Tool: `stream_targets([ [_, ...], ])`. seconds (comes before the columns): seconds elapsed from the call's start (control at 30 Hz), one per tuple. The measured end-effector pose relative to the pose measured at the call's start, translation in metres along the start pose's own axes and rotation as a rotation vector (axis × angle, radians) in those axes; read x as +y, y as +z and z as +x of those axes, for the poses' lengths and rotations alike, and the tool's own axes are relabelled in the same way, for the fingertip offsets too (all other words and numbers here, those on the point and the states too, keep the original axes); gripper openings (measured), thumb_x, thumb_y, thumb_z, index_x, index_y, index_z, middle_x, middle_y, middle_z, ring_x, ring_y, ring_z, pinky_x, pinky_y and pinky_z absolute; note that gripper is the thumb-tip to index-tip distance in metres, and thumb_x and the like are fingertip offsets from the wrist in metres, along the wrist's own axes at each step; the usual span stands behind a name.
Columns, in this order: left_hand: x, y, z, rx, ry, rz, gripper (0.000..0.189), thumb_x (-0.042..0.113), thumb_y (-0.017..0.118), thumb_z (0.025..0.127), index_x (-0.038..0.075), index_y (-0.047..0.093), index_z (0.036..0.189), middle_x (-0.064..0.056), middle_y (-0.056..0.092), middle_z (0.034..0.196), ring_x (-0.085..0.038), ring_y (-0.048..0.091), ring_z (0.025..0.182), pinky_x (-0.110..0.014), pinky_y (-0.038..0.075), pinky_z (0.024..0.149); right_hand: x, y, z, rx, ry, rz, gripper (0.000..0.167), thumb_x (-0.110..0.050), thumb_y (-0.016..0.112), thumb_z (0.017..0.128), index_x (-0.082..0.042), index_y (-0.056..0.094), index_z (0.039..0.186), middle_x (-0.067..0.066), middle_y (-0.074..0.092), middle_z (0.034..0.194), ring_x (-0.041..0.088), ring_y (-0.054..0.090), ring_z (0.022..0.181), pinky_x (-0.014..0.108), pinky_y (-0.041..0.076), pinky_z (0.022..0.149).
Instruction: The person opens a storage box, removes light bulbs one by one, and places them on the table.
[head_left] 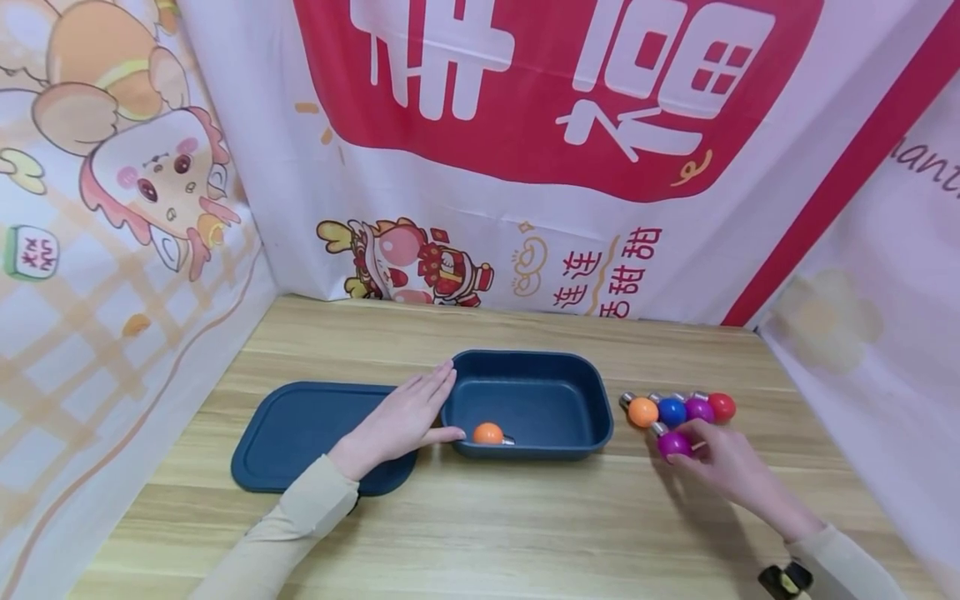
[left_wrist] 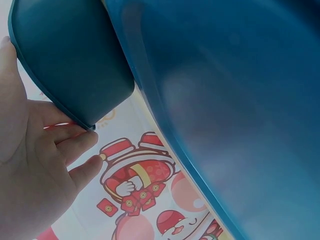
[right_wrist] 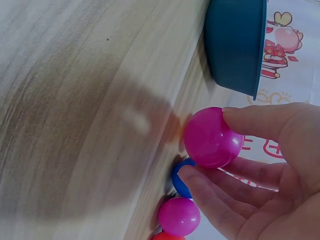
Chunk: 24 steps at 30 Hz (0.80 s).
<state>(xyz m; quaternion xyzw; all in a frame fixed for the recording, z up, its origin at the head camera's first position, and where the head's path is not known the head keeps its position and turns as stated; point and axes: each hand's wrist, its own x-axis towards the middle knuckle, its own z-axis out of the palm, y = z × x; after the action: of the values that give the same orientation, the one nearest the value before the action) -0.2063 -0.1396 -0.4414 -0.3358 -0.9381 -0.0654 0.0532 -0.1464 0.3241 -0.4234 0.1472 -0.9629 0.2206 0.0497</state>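
Observation:
A dark blue box point(head_left: 536, 452) stands on the table, an orange light bulb point(head_left: 487, 433) lying inside at its front left. My left hand point(head_left: 401, 421) rests against the box's left end with fingers extended, fingertips at the rim and thumb near the front corner. Between thumb and fingers, my right hand point(head_left: 723, 467) pinches a magenta light bulb point(right_wrist: 212, 137), its metal base pointing away in the head view. Just behind it sits a row of bulbs: orange point(head_left: 642, 412), blue point(head_left: 672, 412), magenta point(head_left: 699, 409) and red point(head_left: 722, 407).
The box's flat blue lid point(head_left: 315, 433) lies to the left, partly under my left forearm. Printed cloth point(head_left: 465, 208) hangs behind the wooden table point(head_left: 510, 525) and along both sides. A watch point(head_left: 785, 579) sits on the right wrist.

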Motion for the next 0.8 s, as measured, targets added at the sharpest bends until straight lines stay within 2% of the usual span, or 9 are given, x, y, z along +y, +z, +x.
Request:
stream_targets([
  [0.4,0.000,0.000,-0.002,0.014,0.006,-0.005,0.093,0.069,0.046,0.093,-0.002,0.035,0.152,-0.018,0.029,0.162,-0.030,0.033,0.150,-0.050,0.034,0.120,0.010,0.003,-0.001,-0.039,0.071,-0.005,0.037,-0.014,0.082,0.079,0.006,0.066,0.105,0.019,0.073,0.090,0.025,0.072,0.074,0.036,0.061,0.064],
  [0.8,0.001,-0.001,-0.001,0.001,0.002,-0.002,0.093,0.068,0.047,0.093,-0.001,0.034,0.152,-0.017,0.028,0.163,-0.030,0.033,0.150,-0.050,0.033,0.120,0.018,0.007,0.002,-0.052,0.075,-0.006,0.036,-0.014,0.081,0.079,0.007,0.066,0.104,0.019,0.072,0.089,0.026,0.072,0.075,0.037,0.061,0.064],
])
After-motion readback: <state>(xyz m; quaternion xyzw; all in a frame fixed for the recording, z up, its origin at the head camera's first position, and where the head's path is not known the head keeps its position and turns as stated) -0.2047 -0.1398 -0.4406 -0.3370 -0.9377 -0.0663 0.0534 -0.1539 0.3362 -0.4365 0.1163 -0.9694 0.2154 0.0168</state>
